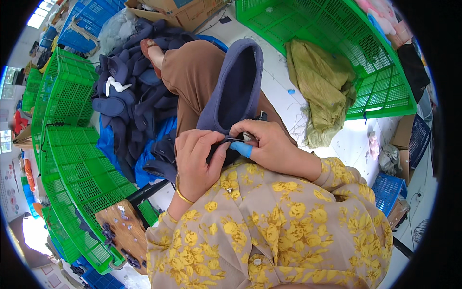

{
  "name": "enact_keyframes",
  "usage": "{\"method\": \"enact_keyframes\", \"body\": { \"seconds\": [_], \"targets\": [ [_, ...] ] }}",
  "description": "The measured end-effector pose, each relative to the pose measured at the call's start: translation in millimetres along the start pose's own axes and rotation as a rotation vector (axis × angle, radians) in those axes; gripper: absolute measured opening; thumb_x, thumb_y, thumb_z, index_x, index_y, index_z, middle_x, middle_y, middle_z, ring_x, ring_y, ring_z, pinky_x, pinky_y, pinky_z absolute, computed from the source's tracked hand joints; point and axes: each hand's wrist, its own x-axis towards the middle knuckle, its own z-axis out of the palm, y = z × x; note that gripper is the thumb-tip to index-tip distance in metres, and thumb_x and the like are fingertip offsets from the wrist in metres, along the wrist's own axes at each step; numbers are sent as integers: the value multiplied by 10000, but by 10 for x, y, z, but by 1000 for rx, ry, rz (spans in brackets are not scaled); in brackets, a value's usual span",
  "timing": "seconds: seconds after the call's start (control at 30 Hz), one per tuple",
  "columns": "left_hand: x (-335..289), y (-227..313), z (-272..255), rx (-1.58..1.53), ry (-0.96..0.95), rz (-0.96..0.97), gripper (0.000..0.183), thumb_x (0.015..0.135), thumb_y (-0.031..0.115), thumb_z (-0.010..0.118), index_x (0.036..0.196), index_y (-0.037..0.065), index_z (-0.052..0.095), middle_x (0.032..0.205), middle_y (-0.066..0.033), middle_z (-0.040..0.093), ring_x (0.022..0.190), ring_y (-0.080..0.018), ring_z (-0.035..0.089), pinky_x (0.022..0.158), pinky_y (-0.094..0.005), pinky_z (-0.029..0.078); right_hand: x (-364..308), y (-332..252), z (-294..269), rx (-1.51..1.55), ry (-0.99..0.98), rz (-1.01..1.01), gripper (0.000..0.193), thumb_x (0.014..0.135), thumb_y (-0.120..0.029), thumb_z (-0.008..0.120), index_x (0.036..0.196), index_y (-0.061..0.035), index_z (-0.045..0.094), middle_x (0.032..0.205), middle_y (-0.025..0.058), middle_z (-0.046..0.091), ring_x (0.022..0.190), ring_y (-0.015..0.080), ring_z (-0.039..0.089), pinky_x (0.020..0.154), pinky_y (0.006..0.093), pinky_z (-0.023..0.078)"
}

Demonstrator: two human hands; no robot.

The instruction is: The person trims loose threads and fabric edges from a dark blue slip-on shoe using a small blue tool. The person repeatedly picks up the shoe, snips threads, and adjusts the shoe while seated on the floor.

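A dark blue, felt-like slipper [210,108] lies on my lap with its opening facing up. My left hand [196,156] pinches at its near end, thumb and index finger close together. My right hand [281,147] is closed at the same spot around a small metal tool [248,137], mostly hidden by the fingers, which looks like thread snips. A thin blade-like part reaches toward my left fingertips. Blue tape [241,149] wraps my right thumb. Dark material shows beneath both hands, but its shape is hidden.
A heap of dark blue slippers [137,91] lies on blue sheeting [108,144] to the left. Green plastic crates [89,159] line the left side. At the right, an olive cloth [320,82] hangs from a large green crate [380,96]. A wooden board [122,226] sits lower left.
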Motion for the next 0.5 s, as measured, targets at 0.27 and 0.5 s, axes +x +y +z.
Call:
{"method": "enact_keyframes", "body": {
  "seconds": [0.27, 0.5],
  "targets": [
    [-129, -1, 69, -149, -13, -301, 112, 804, 36, 698, 884, 50, 621, 860, -77, 631, 814, -259, 592, 706, -351, 452, -30, 145, 62, 108, 20, -20, 175, 842, -73, 709, 1008, -51, 660, 705, -4, 564, 587, 57, 437, 534, 246, 368],
    [-56, 33, 42, -44, 170, -5, 195, 719, -63, 725, 870, 31, 645, 844, -82, 635, 760, -248, 611, 676, -300, 481, -42, 61, 45, 232, -3, 47, 159, 823, -61, 705, 975, -41, 662, 695, 10, 556, 579, 55, 434, 536, 240, 383]
  ]
}}
